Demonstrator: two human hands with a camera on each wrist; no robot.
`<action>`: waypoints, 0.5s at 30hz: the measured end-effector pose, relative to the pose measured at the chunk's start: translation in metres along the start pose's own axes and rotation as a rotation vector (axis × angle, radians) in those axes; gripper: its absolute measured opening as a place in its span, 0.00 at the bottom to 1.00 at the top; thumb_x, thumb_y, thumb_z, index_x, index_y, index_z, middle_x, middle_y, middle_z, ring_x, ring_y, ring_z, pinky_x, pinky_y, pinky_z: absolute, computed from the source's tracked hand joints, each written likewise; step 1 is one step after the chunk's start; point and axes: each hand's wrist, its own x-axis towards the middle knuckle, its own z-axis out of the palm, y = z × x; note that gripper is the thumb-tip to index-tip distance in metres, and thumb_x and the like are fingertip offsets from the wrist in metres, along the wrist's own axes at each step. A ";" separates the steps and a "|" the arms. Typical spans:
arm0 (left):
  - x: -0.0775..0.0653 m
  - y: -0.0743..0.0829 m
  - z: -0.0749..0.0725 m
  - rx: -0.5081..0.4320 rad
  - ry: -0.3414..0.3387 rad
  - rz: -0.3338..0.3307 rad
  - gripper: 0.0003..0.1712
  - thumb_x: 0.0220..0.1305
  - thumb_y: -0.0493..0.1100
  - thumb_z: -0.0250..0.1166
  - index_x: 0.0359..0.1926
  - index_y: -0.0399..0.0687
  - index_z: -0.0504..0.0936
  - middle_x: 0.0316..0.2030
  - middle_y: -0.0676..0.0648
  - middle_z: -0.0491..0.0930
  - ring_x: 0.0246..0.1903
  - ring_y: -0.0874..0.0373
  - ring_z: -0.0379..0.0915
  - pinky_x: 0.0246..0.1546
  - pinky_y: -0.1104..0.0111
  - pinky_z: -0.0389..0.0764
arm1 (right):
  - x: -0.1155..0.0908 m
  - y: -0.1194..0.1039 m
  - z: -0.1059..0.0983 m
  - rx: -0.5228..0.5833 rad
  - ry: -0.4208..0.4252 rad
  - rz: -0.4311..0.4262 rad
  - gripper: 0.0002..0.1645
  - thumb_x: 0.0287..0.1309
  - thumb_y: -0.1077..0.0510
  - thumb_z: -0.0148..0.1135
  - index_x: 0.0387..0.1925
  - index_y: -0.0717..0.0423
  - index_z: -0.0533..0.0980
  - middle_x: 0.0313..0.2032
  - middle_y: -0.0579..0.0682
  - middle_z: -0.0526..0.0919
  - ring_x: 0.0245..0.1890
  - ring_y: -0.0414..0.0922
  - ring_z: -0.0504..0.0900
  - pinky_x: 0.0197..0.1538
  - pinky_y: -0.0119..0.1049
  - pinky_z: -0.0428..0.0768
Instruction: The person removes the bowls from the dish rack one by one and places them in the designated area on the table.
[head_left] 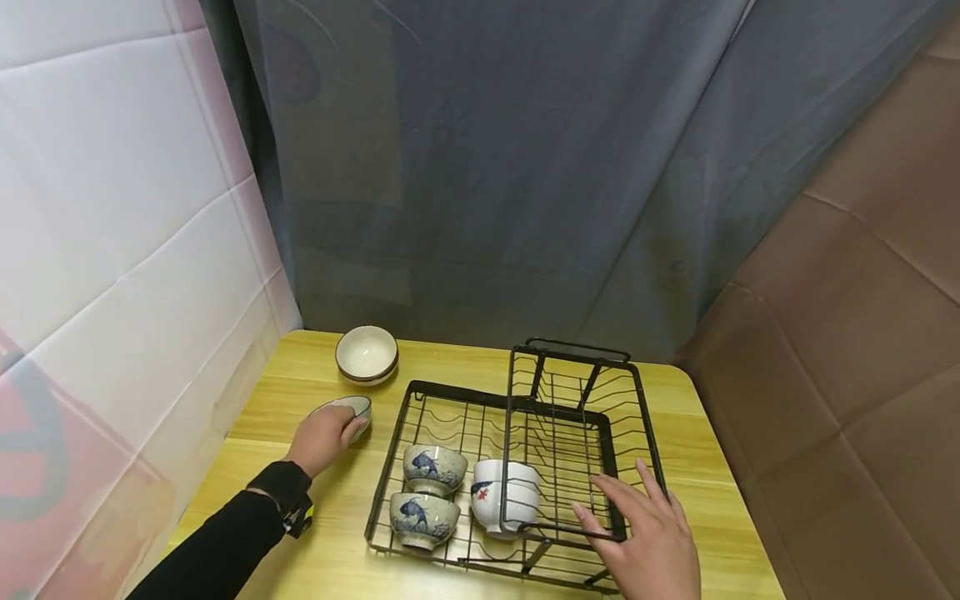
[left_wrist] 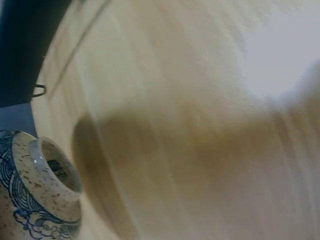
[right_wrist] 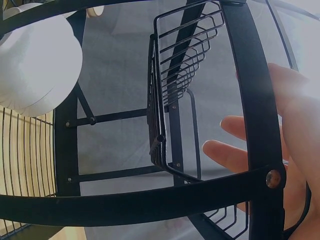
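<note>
My left hand (head_left: pixel 324 437) grips a small speckled ceramic bowl (head_left: pixel 358 408) at the left of the table, thumb over its near side. In the left wrist view, this bowl (left_wrist: pixel 47 187) shows blue wave patterns and its foot ring, tilted close over the wood. My right hand (head_left: pixel 647 533) is at the front right of the black two-tier dish rack (head_left: pixel 517 400), fingers spread by the upper tier's front edge. Its fingers (right_wrist: pixel 232 155) extend behind the rack's frame in the right wrist view. Two blue-fish bowls (head_left: pixel 435 468) (head_left: pixel 423 521) sit on the rack's lower tier.
Stacked white bowls (head_left: pixel 506 493), one with a red flower, sit on the lower tier beside the fish bowls, partly under the upper basket. Dark-rimmed bowls (head_left: pixel 367 354) are stacked at the table's back left. A grey curtain (head_left: pixel 487 208) hangs behind the wooden table (head_left: pixel 330 533).
</note>
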 end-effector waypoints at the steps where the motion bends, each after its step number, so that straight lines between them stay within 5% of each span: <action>1: -0.001 -0.002 0.002 -0.002 0.011 0.009 0.22 0.61 0.48 0.67 0.18 0.57 0.64 0.15 0.57 0.59 0.17 0.60 0.56 0.19 0.67 0.60 | 0.000 0.000 0.000 0.000 -0.004 0.003 0.32 0.52 0.28 0.60 0.52 0.40 0.79 0.51 0.45 0.81 0.67 0.55 0.61 0.59 0.68 0.54; 8: -0.010 -0.006 0.010 -0.057 -0.004 -0.031 0.20 0.63 0.48 0.65 0.19 0.56 0.66 0.18 0.56 0.62 0.18 0.61 0.58 0.21 0.67 0.63 | 0.000 -0.001 0.001 -0.017 0.000 0.005 0.31 0.51 0.30 0.62 0.50 0.41 0.81 0.50 0.45 0.82 0.66 0.55 0.62 0.59 0.68 0.55; 15: -0.014 0.000 0.020 0.028 0.035 0.098 0.24 0.58 0.48 0.69 0.18 0.57 0.62 0.16 0.58 0.57 0.17 0.61 0.56 0.20 0.67 0.61 | 0.000 0.001 0.004 -0.031 0.039 -0.011 0.29 0.50 0.32 0.65 0.49 0.42 0.81 0.49 0.46 0.83 0.65 0.56 0.64 0.58 0.67 0.58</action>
